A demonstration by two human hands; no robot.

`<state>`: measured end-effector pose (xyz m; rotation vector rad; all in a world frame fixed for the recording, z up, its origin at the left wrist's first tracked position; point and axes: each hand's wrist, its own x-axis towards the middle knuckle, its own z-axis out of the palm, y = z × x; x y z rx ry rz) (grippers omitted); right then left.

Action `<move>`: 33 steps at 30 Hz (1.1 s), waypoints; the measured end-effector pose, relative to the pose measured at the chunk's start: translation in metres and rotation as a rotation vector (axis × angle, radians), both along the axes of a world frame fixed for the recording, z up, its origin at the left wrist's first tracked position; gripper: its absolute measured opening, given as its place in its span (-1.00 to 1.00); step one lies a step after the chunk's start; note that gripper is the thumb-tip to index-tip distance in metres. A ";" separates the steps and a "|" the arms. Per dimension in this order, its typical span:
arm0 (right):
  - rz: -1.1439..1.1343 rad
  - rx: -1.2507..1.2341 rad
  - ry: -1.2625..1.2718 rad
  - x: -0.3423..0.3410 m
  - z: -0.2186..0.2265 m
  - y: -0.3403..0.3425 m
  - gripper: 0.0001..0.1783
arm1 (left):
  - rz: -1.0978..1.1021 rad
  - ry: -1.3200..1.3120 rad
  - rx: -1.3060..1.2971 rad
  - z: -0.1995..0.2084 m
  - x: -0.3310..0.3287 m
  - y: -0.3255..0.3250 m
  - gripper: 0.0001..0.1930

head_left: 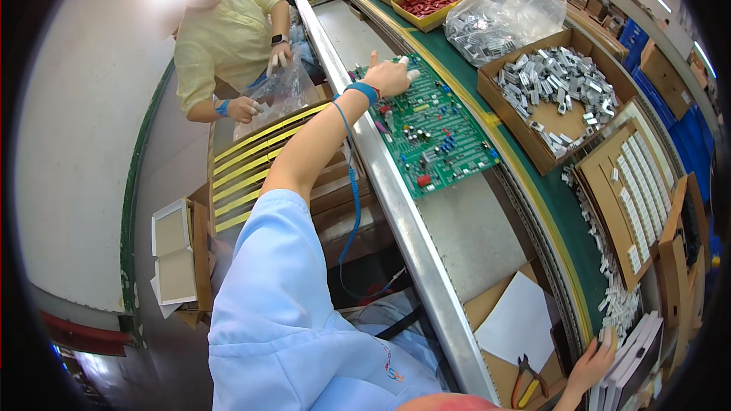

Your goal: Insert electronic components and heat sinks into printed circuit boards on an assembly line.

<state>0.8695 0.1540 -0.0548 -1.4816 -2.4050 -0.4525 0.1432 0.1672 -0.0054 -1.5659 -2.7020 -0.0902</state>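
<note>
Nearest to the camera, a light-blue sleeve (263, 289) is seen, from which the left forearm is stretched far ahead; by the left hand (388, 78) the far end of a green circuit board (434, 133) is covered in part; the board is laid just right of a metal rail (381, 160), its long axis run from far left to near right, roughly along that rail; most of its populated face is thus left on the near side and to the right of the left fingers, which are partly spread and bent; whether anything is pinched by them cannot be told.

The right hand (592, 364) is placed at the near right, well apart from the board, which lies far and to the left of it; its fingers are bent at the near end of a heap of small white components (617, 304); whether one is gripped cannot be told; to its left, pliers (527, 384) are laid near a white sheet (518, 320).
</note>
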 end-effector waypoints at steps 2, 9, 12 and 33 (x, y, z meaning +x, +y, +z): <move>-0.093 -0.022 0.034 -0.014 0.004 0.012 -0.52 | -0.089 0.003 -0.026 0.002 0.027 -0.011 -0.39; -0.169 -0.104 0.164 -0.009 -0.024 0.058 -0.54 | -0.372 0.048 -0.015 0.002 0.122 -0.040 -0.41; -0.188 -0.020 0.125 -0.015 -0.021 0.057 -0.59 | -0.503 0.026 -0.028 0.011 0.175 -0.051 -0.45; 0.027 0.157 0.086 -0.011 0.011 0.035 -0.86 | -1.383 0.044 0.347 0.038 0.382 0.013 -0.77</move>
